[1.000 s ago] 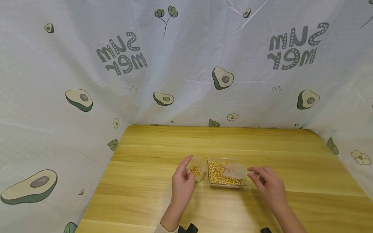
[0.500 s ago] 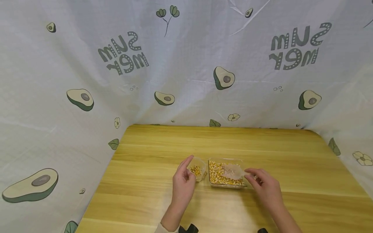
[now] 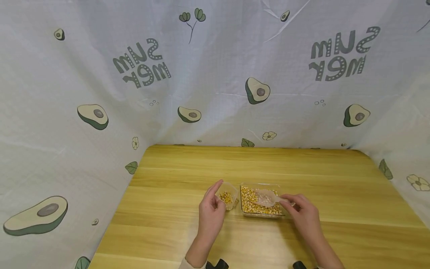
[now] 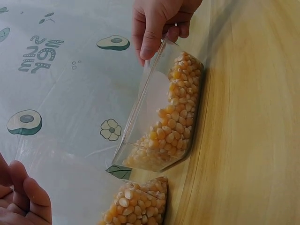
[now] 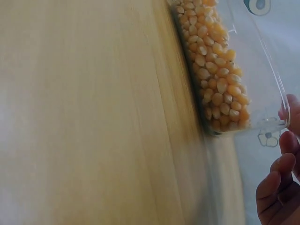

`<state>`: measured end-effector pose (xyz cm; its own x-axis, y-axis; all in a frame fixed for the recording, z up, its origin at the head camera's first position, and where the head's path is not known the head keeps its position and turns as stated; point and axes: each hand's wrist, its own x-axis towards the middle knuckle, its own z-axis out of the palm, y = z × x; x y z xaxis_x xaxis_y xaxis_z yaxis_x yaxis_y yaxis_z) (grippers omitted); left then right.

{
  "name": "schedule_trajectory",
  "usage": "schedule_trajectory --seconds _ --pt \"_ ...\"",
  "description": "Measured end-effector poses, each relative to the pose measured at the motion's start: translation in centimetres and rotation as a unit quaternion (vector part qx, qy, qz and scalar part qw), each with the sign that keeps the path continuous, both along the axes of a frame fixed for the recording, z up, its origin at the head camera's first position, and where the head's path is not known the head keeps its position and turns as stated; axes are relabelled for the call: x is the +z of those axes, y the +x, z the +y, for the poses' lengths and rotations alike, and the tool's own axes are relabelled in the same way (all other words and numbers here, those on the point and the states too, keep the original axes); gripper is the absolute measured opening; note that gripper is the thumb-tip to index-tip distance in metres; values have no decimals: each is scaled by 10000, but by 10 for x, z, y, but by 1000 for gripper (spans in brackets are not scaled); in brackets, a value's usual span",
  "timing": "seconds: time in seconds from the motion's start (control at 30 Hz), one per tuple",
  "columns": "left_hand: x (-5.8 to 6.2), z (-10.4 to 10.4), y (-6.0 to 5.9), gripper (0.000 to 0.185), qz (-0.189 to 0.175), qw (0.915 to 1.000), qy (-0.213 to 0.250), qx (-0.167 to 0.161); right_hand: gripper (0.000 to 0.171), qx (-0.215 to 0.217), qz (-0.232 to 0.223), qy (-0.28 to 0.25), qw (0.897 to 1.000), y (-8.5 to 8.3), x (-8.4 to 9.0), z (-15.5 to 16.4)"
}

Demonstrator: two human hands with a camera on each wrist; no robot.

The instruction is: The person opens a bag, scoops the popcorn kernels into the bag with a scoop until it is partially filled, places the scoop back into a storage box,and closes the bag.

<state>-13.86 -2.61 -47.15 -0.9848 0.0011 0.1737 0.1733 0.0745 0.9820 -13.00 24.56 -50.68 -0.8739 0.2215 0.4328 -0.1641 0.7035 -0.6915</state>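
Note:
A small clear cup (image 3: 227,197) with a few corn kernels stands left of a clear rectangular container (image 3: 250,203) full of corn kernels (image 4: 178,117). My left hand (image 3: 211,209) holds the cup's left side between index finger and thumb. In the left wrist view the cup (image 4: 136,206) shows at the bottom edge, its other fingers (image 4: 26,197) loosely curled. My right hand (image 3: 300,213) pinches the handle of a translucent scoop (image 3: 266,197) whose bowl lies on the corn. The right wrist view shows the container (image 5: 220,70) and curled fingertips (image 5: 276,187).
Cup and container stand near the front middle of a wooden table (image 3: 168,209). A white avocado-print cloth (image 3: 215,74) hangs round the table's back and both sides, close to its edges.
My right hand has shifted slightly left and the scoop has dipped lower into the corn. The left hand and the cup have stayed put.

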Motion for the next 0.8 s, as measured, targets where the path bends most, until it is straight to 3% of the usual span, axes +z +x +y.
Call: schedule_trajectory --seconds 0.3,0.8 --pt "1 -2 1 64 15 9999 103 30 16 -246 -1137 -609 9913 -4 -4 1" --pt "0 -1 0 62 4 10000 98 5 22 -424 -1380 -1311 9808 -4 -10 0"
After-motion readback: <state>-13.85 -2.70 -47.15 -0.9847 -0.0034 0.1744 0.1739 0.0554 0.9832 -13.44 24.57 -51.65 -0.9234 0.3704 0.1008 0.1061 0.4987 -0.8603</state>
